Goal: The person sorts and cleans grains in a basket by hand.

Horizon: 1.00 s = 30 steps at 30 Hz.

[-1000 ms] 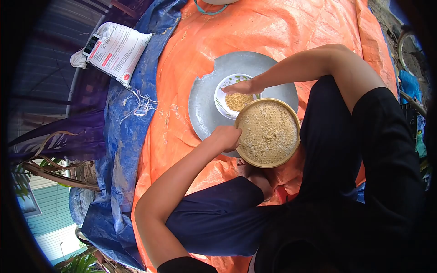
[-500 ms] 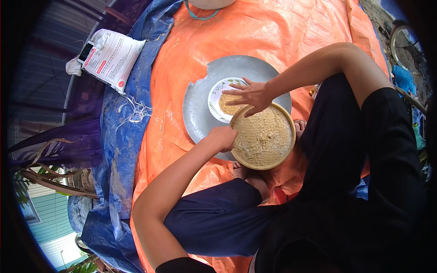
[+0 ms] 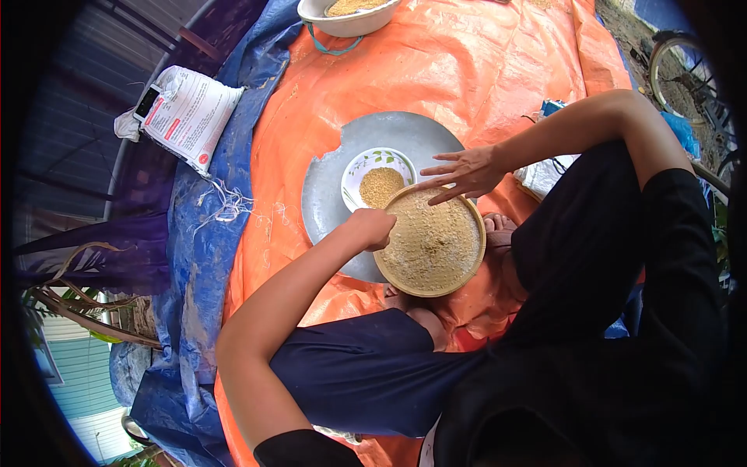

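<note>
My left hand (image 3: 372, 229) is closed on the left rim of a round, shallow woven sieve (image 3: 432, 245). Pale powder and yellowish bits of grain lie spread over the sieve, with a darker patch near its middle. Fingers stretched and apart, my right hand (image 3: 471, 173) hovers at the sieve's upper right rim; whether it touches cannot be told. Just beyond the sieve, a white bowl with green leaf patterns (image 3: 402, 162) holds a heap of golden grain (image 3: 381, 187). That bowl stands on a wide grey metal tray (image 3: 323, 191), partly covered by the sieve.
An orange tarp (image 3: 459, 70) covers the ground, bordered by a blue tarp (image 3: 198, 257) on the left. A printed white sack (image 3: 191, 113) lies there near loose white strings (image 3: 229, 200). At the top stands a basin (image 3: 342, 27) of grain. My bare feet are beside the sieve.
My right hand has moved from over the bowl rightward to the sieve's edge, uncovering the grain. My left hand keeps its hold on the sieve. The view has shifted, showing more of the basin.
</note>
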Available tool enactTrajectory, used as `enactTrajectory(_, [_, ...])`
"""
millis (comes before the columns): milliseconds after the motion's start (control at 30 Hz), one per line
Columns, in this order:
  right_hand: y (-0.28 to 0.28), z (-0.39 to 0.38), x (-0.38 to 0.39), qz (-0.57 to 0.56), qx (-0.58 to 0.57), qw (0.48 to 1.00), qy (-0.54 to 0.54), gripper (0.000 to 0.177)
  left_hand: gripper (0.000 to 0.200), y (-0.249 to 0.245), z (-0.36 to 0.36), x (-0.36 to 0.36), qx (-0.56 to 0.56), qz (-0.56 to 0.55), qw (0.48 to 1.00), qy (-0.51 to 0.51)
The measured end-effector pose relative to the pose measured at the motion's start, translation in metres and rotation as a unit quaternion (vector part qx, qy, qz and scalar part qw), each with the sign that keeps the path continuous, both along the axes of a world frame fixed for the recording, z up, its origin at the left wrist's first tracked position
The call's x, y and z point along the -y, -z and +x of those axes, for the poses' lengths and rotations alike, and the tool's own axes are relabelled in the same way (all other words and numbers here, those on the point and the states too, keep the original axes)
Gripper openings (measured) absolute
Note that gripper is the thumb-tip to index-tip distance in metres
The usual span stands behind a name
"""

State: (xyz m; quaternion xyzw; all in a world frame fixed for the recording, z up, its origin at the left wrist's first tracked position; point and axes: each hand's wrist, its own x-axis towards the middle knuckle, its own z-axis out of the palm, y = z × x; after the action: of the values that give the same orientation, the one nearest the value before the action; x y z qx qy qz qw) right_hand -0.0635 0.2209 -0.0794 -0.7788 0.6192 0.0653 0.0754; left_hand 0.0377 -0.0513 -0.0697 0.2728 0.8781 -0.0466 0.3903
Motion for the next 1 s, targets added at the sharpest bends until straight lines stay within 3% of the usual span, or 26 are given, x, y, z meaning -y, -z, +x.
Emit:
enactTrajectory(367, [0.000, 0.001, 0.006, -0.014, -0.036, 0.999, -0.031, 0.063, 0.028, 0.025, 0.050, 0.005, -0.075, 0.107, 0.988, 0.087])
enactTrajectory(567, [-0.019, 0.004, 0.016, 0.050, -0.082, 0.995, -0.039, 0.063, 0.052, 0.023, 0.082, -0.020, -0.158, 0.139, 0.968, 0.133])
enactTrajectory(600, [-0.016, 0.003, 0.015, 0.021, -0.079, 0.996, -0.040, 0.061, 0.055, 0.024, 0.087, -0.027, -0.171, 0.142, 0.966, 0.130])
enactTrajectory(700, [-0.011, 0.001, 0.015, 0.022, -0.101, 0.994, -0.042, 0.057, 0.056, 0.028, 0.094, -0.041, -0.119, 0.153, 0.957, 0.218])
enactTrajectory(1000, [-0.012, -0.006, 0.008, 0.032, -0.112, 0.993, -0.007, 0.056, 0.058, 0.032, 0.067, -0.006, -0.194, 0.077, 0.955, 0.211])
